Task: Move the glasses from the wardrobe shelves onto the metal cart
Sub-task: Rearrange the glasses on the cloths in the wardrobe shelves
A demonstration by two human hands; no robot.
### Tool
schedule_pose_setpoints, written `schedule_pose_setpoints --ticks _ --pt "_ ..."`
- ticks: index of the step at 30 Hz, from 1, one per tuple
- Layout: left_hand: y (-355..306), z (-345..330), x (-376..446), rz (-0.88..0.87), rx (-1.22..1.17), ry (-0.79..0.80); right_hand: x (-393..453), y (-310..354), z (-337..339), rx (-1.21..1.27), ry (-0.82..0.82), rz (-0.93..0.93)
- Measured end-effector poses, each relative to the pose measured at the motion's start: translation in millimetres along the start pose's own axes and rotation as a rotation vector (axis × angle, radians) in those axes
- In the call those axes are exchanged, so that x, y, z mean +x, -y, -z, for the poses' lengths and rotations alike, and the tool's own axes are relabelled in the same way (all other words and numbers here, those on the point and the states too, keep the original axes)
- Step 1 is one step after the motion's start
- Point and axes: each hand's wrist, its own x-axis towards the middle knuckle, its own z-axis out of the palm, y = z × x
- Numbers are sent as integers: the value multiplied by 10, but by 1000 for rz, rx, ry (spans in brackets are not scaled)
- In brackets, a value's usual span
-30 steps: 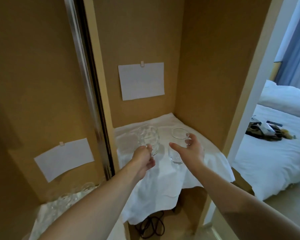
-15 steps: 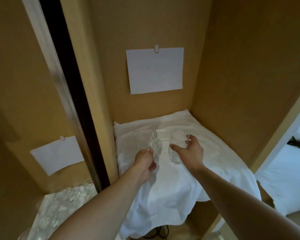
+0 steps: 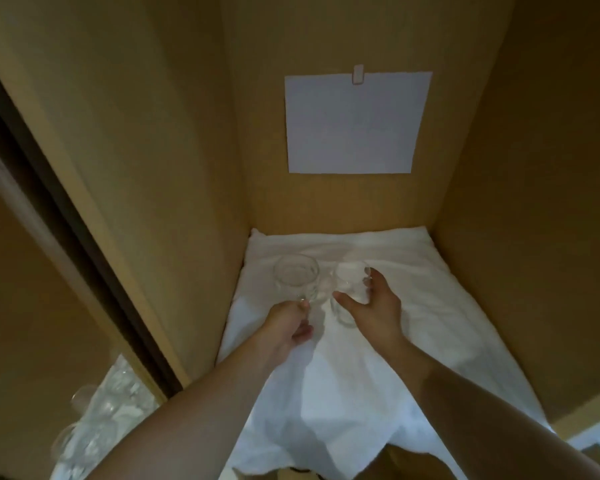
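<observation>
A dimpled glass [image 3: 297, 280] is gripped low down by the left hand [image 3: 286, 327] near the shelf's left wall; a smooth clear tumbler [image 3: 349, 292] is clasped by the right hand [image 3: 374, 311] just beside it; bare rumpled white cloth [image 3: 440, 306] is left toward the shelf's right and front edges.

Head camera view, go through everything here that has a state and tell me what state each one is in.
Left hand: grips the handled glass.
Right hand: curled round the plain glass.
Handled glass: upright, looks empty.
Plain glass: upright; contents unclear.
White cloth: spread over the shelf, wrinkled, front edge hanging down.
Paper sheet: clipped to the back wall, blank.
</observation>
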Motion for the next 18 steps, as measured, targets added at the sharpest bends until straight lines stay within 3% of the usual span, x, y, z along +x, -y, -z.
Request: schedule_pose_setpoints --ticks 6,11,15,18 --pt "62 -304 -49 -48 95 -125 189 -239 108 66 117 58" --pt "184 -346 -39 -199 297 -407 234 -444 117 52 227 107" --pt "221 -217 -95 -242 150 -471 263 -605 106 12 294 102" --pt "230 -45 -64 -273 262 -548 268 -708 85 -5 333 75"
